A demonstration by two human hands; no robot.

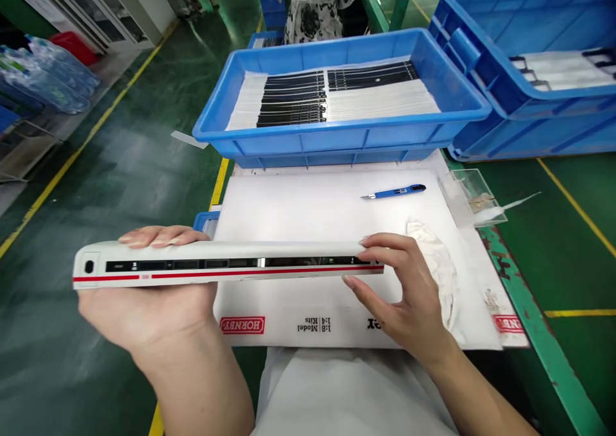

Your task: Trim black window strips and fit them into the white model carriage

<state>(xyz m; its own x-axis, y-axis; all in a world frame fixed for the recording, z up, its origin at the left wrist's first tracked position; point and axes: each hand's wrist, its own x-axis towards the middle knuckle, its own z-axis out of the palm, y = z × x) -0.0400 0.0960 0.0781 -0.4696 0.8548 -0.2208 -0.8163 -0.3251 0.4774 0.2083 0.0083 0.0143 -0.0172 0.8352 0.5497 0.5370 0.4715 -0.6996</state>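
A white model train carriage with a black window strip and a red stripe lies level above the table, its long side facing me. My left hand is wrapped round its left part, palm below and fingers over the top. At the carriage's right end, my right hand has its fingertips on the window strip and its thumb at the lower edge, holding it lightly. Beyond the carriage, a blue craft knife rests on the white board. A crumpled white cloth lies beside my right hand.
A blue bin with rows of white and black carriage parts stands at the table's far side. More blue bins are stacked at right. A clear box with a white-handled brush sits at the right edge. A person stands beyond.
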